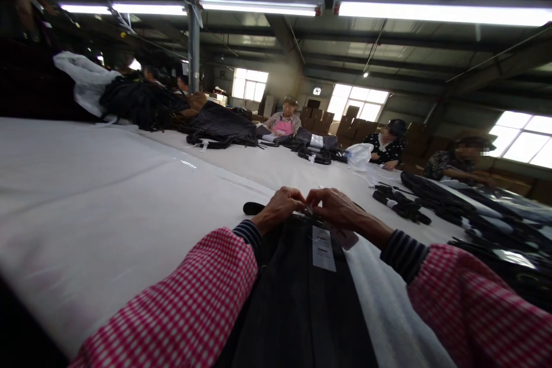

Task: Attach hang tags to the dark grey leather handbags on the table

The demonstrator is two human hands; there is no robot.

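Note:
A black bag (297,299) lies on the table right before me, with its top end away from me. At that end my left hand (281,206) pinches with its fingertips, close against the fingers of my right hand (338,207), which are pinched too. Something small and thin sits between the fingertips, too small to make out. A white printed label (323,250) hangs down over the bag just below my hands. Beneath my right hand a pale tag (346,238) shows in part. A dark strap end (253,208) pokes out beside my left hand.
The white-covered table (107,201) stretches away left. Black bags (224,121) and bundled straps lie across its far side, with more black bags (487,218) at right. A clear plastic bag (86,77) rests on a dark heap. Several people work beyond; one wears a pink apron (283,126).

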